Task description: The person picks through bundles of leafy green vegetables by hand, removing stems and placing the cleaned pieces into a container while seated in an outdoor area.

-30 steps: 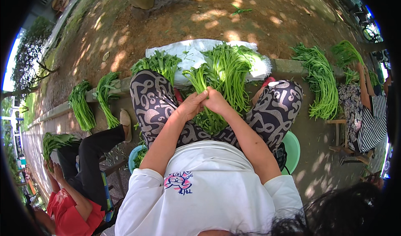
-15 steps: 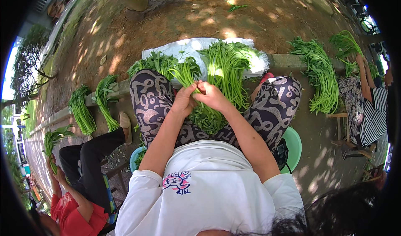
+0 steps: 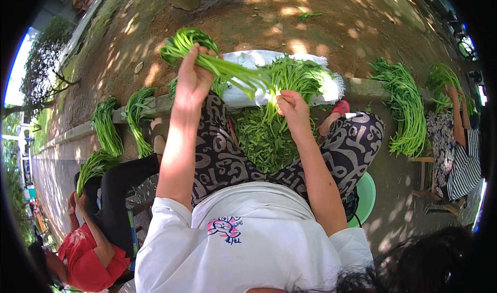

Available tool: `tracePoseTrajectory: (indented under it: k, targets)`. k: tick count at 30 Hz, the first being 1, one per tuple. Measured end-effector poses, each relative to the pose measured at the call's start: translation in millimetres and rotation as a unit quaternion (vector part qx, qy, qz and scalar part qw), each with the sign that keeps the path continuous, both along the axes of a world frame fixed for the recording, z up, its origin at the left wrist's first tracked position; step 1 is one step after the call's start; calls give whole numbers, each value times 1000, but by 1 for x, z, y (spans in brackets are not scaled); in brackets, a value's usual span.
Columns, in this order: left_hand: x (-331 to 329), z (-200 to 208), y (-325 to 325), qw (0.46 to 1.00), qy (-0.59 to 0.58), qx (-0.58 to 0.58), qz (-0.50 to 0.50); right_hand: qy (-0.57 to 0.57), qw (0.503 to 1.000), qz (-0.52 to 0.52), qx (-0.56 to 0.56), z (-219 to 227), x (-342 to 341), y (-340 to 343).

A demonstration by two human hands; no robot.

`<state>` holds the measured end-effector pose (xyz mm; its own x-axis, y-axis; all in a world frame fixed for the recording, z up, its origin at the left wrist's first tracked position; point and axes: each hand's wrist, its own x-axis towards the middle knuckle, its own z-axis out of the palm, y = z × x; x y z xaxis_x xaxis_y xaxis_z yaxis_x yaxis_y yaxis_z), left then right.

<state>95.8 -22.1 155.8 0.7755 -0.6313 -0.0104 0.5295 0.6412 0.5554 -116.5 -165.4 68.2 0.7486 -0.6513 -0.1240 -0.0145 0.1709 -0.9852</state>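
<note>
My left hand is raised at the far left of the sack, closed around a bunch of long-stemmed leafy greens. The leafy end is folded over at the hand, and the stem ends point right. Beside those ends, my right hand is pinched; whatever its fingertips hold is too small to make out. Behind it, a heap of the same greens lies on a white woven sack. Between my knees is a pile of loose leaves and short pieces.
A green basin stands by my right thigh. More bunches lie along the low kerb, two at left and a large one at right. A person in red sits at left and one in stripes at right, both handling greens.
My hands have parted. The left has swung up and away to the left with the bunch; the right has shifted right. The person in red has lowered their greens toward their knees.
</note>
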Motion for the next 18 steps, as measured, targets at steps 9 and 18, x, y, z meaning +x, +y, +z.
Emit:
tracePoseTrajectory:
  k: [9, 18]
  targets:
    - [111, 97, 64, 981, -165, -52, 92, -20, 999, 34, 36, 9, 0, 9]
    - [98, 93, 155, 942, -149, 299, 24, -12, 997, 67, 30, 4, -8, 11]
